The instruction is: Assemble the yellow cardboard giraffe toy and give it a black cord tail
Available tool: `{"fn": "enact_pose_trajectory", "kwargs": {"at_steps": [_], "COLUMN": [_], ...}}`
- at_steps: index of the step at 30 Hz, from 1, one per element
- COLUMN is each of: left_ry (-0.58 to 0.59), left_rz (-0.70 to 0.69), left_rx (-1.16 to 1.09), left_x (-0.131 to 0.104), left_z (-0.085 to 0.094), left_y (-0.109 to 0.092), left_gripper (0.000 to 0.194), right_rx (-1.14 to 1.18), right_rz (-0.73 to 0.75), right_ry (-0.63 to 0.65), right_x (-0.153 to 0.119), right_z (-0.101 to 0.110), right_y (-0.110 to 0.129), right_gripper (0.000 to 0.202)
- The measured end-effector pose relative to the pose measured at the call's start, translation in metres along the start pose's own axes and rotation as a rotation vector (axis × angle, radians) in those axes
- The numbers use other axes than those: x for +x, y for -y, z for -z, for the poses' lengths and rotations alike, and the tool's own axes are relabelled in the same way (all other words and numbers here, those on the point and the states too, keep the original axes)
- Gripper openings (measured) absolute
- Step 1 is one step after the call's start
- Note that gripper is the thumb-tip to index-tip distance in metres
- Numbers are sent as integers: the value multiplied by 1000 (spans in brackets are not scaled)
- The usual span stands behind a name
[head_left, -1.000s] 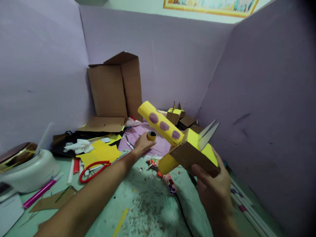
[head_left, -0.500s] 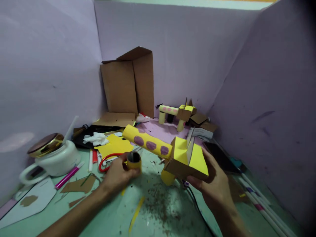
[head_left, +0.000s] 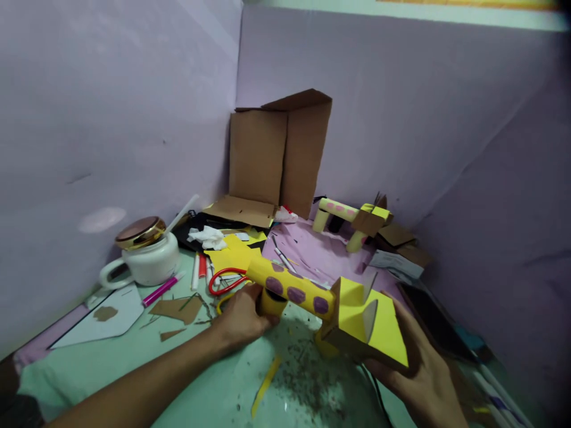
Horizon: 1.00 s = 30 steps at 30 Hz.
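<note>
Left hand (head_left: 243, 316): grasps short tube (head_left: 273, 305) below spotted tube (head_left: 297, 292).
Right hand (head_left: 422, 359): clasps yellow box (head_left: 388, 324).
Short tube: step looks like positioning; next calls for steady alignment.

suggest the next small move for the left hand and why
I'd probably raise the short yellow tube in the left hand against the long yellow purple-spotted tube: its open rim sits under that tube's left end, though contact is unclear. The right hand holds the joined yellow-and-brown cardboard box, and the pale yellow pink-spotted model behind has short tubes under its body.
</note>
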<state>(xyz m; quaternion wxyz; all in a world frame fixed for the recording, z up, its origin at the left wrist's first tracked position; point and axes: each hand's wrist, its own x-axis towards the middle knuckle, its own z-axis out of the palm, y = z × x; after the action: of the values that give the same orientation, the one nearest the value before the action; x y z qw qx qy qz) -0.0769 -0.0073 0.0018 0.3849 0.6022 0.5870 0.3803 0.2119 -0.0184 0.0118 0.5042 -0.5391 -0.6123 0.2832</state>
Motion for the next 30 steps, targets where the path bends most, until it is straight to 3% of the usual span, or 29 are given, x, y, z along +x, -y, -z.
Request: {"fn": "enact_pose_trajectory", "kwargs": {"at_steps": [5, 12, 22, 26, 30], "left_ry": [29, 15, 48, -4, 25], "left_rz": [-24, -11, -28, -63, -97], "left_rx": [-12, -23, 47, 28, 10], "left_x": [0, -1, 2, -1, -1], "left_z": [1, 4, 3, -1, -6], "left_y": [0, -4, -4, -4, -11], "left_gripper": [35, 41, 31, 32, 33], "right_rx": [-20, -7, 188, 242, 403], "right_rz": [-23, 2, 34, 46, 68], "right_ry": [22, 4, -78, -159, -214], "right_x": [-2, 1, 1, 0, 12], "right_z": [0, -2, -16, -9, 5], "right_y": [-1, 5, 25, 20, 22], "right_gripper": [98, 86, 79, 80, 78]}}
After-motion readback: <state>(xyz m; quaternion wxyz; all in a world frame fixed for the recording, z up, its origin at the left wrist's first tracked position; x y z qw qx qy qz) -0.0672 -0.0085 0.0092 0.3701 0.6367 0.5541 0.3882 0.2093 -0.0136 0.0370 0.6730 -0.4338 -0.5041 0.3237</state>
